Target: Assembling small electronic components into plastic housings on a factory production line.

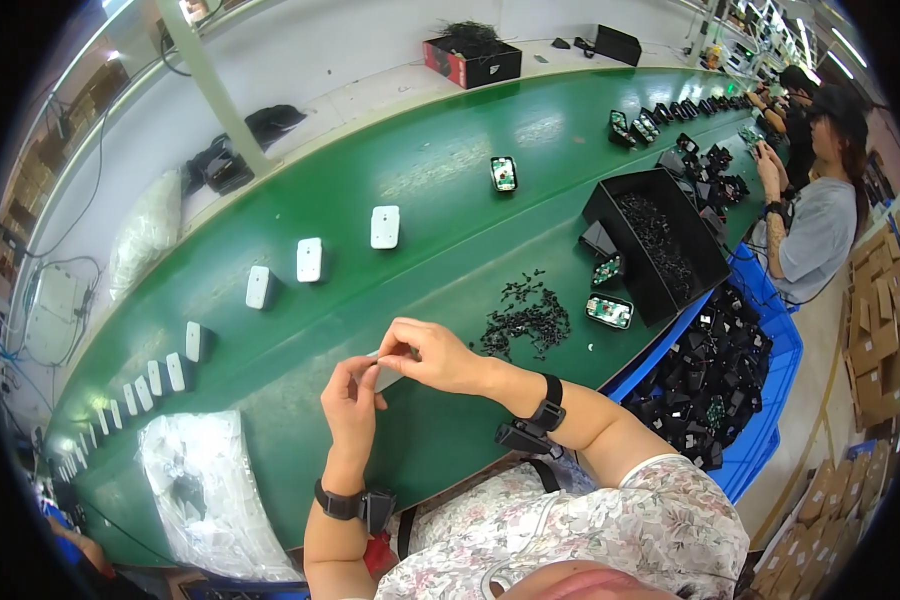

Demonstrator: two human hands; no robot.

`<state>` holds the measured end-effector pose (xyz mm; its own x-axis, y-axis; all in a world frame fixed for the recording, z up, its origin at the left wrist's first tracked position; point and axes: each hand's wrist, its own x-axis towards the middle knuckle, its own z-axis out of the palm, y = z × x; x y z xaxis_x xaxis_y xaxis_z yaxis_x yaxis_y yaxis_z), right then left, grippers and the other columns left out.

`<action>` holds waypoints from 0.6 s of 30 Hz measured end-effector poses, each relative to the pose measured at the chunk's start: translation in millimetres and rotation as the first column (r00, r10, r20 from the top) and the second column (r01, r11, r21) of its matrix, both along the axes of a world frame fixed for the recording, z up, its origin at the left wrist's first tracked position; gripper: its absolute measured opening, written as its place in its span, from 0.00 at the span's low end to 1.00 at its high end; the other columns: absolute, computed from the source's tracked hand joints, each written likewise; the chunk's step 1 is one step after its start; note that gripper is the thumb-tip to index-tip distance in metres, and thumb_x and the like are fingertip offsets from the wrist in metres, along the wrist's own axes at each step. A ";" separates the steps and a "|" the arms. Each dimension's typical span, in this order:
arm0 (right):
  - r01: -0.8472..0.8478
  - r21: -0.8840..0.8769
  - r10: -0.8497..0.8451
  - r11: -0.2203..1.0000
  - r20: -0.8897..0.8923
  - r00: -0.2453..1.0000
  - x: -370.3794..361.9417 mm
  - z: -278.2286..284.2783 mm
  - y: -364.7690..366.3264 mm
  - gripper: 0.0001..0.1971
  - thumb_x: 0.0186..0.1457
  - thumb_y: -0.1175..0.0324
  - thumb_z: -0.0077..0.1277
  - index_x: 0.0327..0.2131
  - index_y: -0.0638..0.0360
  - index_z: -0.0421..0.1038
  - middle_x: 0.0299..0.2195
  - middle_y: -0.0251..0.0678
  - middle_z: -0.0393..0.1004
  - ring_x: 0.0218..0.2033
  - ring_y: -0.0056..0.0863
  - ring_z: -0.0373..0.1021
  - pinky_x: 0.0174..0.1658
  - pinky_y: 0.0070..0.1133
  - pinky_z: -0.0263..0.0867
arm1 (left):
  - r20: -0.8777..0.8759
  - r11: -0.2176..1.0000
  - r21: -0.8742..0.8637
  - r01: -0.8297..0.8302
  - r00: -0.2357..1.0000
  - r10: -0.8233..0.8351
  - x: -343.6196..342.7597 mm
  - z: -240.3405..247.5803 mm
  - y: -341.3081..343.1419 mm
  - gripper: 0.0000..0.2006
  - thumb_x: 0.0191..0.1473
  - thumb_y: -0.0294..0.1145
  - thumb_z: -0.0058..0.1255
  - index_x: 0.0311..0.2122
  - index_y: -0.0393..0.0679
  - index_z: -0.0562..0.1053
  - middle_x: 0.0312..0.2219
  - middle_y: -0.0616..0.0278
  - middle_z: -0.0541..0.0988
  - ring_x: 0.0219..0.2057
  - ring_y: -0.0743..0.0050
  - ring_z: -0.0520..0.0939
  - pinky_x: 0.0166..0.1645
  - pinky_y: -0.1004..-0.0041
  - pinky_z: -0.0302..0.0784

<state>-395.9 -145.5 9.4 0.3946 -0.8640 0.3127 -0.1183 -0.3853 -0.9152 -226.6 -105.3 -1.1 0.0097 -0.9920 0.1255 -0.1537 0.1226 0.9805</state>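
Close in front of me, my left hand (pixel 353 392) and my right hand (pixel 432 357) meet over the green bench. Between them shows part of a white plastic cover (pixel 387 379), mostly hidden by fingers. My left hand is closed on its edge, thumb and fingertips together. The right thumb and forefinger are pinched at the same end of the cover; whether a small piece is between them is too hidden to tell. Just beyond my right hand lies a loose heap of small black parts (pixel 528 322). Right of it rests an open housing with a green circuit board (pixel 609 311).
A black box (pixel 598 207) of small dark parts stands at right, above a blue crate (pixel 776 410) of black housings. White-topped units (pixel 385 227) line the conveyor (pixel 450 150) leftward. A clear bag of white pieces (pixel 198 490) lies at left. Another person (pixel 815 230) works far right.
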 end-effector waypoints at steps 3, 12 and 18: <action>0.059 -0.003 -0.059 0.998 -0.055 0.997 -1.8 2.2 0.8 0.06 0.49 0.70 0.54 0.28 0.61 0.69 0.26 0.35 0.69 0.25 0.24 0.68 0.28 0.20 0.64 | -0.145 0.997 0.067 0.049 0.989 -0.039 -2.8 0.2 0.8 0.11 0.55 0.21 0.46 0.44 0.38 0.68 0.27 0.60 0.76 0.19 0.80 0.75 0.20 0.83 0.68; 0.143 0.143 -0.149 0.979 0.035 0.988 -5.4 5.0 -7.6 0.04 0.51 0.74 0.55 0.28 0.62 0.70 0.25 0.27 0.67 0.26 0.12 0.61 0.29 0.13 0.58 | -0.360 0.983 0.157 0.092 0.933 -0.030 -2.0 0.6 -11.3 0.15 0.56 0.19 0.42 0.50 0.30 0.62 0.41 0.48 0.74 0.34 0.63 0.81 0.38 0.74 0.80; 0.073 0.012 -0.072 0.997 -0.076 0.995 0.3 1.1 -10.8 0.03 0.50 0.74 0.55 0.27 0.63 0.71 0.26 0.25 0.65 0.23 0.10 0.57 0.25 0.12 0.52 | -0.396 0.987 0.140 0.076 0.918 -0.014 -1.9 -0.2 -12.4 0.14 0.56 0.19 0.42 0.49 0.30 0.64 0.41 0.52 0.76 0.38 0.69 0.80 0.45 0.75 0.77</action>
